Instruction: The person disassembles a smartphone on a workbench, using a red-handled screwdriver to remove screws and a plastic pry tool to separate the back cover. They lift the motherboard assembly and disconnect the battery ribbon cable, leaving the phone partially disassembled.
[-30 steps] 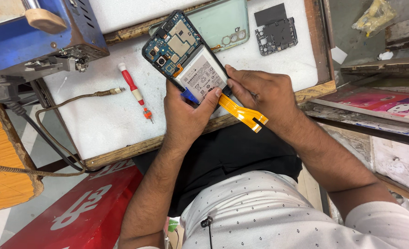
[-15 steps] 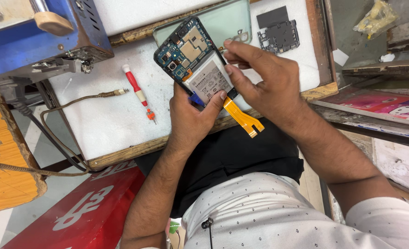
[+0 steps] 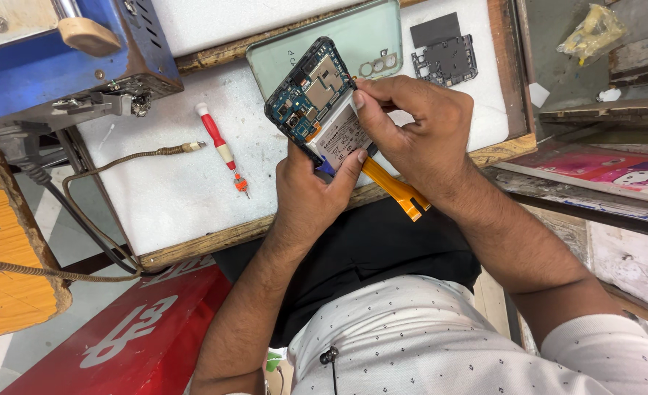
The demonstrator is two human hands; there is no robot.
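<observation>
Blue-boarded open phone (image 3: 317, 102), left hand (image 3: 313, 194), right hand (image 3: 412, 128)

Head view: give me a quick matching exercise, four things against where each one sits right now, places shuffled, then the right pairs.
Things:
1. opened phone
2. red-handled screwdriver
3. green back cover
4. dark shield plate

Places:
A. flat on the white mat, at its far right end
B. held up in both hands
C. lying on the mat, left of the hands
D. on the mat, partly hidden behind the phone

Pairs: 1-B, 2-C, 3-D, 4-A. The left hand supports the phone from below; the right hand pinches its upper edge.
</observation>
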